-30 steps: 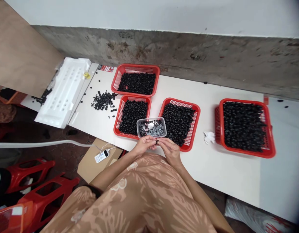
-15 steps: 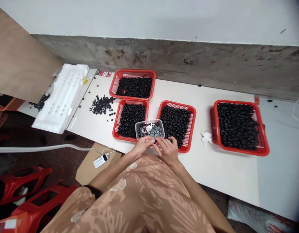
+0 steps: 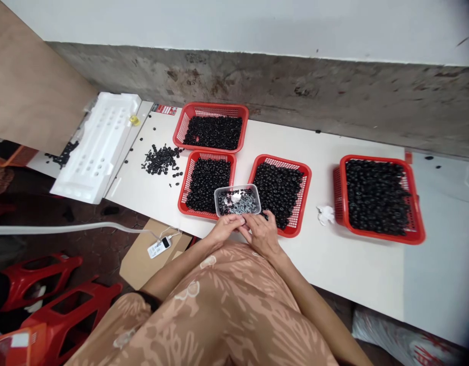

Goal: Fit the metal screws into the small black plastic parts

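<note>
My left hand and my right hand meet at the near edge of the white table, fingertips pinched together on something too small to make out. Just beyond them a clear plastic tub of small metal and black parts rests across two red baskets full of small black round parts. My right fingers reach the near rim of the right one of these baskets.
Another red basket stands at the back and a larger one at the right. Loose black parts lie left of the baskets, a white scrap right of them. White foam tray, cardboard box, red stools at left.
My hands have shifted slightly forward toward the tub and basket rim, and my right hand now lies lower over the basket edge. The view swayed a little.
</note>
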Demonstrator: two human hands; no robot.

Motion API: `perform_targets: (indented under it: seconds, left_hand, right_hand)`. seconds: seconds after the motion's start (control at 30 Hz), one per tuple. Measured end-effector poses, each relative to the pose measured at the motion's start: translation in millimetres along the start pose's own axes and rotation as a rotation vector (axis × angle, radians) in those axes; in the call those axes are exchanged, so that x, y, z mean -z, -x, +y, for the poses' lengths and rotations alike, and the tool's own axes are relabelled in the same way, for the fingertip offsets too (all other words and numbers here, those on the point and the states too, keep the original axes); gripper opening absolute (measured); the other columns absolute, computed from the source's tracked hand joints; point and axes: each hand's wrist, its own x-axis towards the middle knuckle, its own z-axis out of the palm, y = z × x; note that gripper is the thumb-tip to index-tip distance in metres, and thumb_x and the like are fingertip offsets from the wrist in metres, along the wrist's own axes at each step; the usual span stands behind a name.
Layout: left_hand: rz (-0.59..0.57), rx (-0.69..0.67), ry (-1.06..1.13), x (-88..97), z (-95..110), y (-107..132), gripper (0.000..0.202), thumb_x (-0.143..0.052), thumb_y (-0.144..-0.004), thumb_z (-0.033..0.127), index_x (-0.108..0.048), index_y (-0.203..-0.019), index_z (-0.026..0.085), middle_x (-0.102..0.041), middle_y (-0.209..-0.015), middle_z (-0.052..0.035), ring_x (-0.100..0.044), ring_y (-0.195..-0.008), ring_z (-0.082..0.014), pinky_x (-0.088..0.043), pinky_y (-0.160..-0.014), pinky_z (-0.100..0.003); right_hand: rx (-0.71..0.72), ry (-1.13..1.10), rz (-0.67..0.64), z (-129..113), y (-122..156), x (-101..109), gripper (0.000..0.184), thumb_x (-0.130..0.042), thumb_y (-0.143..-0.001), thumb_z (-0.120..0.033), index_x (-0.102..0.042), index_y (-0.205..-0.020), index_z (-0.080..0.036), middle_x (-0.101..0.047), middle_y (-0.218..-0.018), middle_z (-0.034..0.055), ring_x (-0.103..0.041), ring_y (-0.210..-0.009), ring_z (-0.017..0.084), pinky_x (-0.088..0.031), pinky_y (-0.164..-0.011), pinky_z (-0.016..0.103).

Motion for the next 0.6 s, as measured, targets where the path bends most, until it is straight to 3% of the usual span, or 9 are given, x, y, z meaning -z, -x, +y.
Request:
perform_targets:
  seconds: [0.17, 0.33, 0.6]
  left_hand:
    - [-0.007, -0.057, 0.002, -0.1, 0.9, 4.5, 0.034, -0.07, -0.072, 0.045, -0.065, -0.075, 0.011, -0.065, -0.073, -0.0047, -0.056, -0.069, -0.0139, -0.039, -0.074, -0.025]
    - [-0.066, -0.013, -0.03, 5.2, -0.9, 11.6, 0.04, -0.065, -0.076, 0.051, -0.066, -0.082, 0.011, -0.067, -0.077, -0.006, -0.056, -0.073, -0.0147, -0.039, -0.076, -0.025]
    - [-0.107, -0.024, -0.029, 5.9, -5.7, 17.3, 0.039, -0.064, -0.076, 0.05, -0.066, -0.078, 0.011, -0.066, -0.069, -0.0058, -0.057, -0.074, -0.0165, -0.039, -0.085, -0.029]
  right_hand:
    - [0.02, -0.001, -0.012, -3.5, -1.0, 1.6, 0.019, -0.051, -0.092, -0.028, -0.061, -0.103, -0.016, -0.069, -0.087, 0.0077, -0.059, -0.081, 0.02, -0.027, -0.096, 0.041]
    - [0.033, 0.015, 0.014, -3.9, 1.9, -1.5, 0.02, -0.05, -0.092, -0.028, -0.061, -0.104, -0.015, -0.068, -0.082, 0.0065, -0.059, -0.077, 0.019, -0.028, -0.098, 0.04]
    - [0.066, -0.039, 0.019, -2.6, 11.7, -12.6, 0.024, -0.046, -0.095, -0.03, -0.06, -0.107, -0.015, -0.068, -0.087, 0.0089, -0.061, -0.081, 0.02, -0.031, -0.099, 0.042]
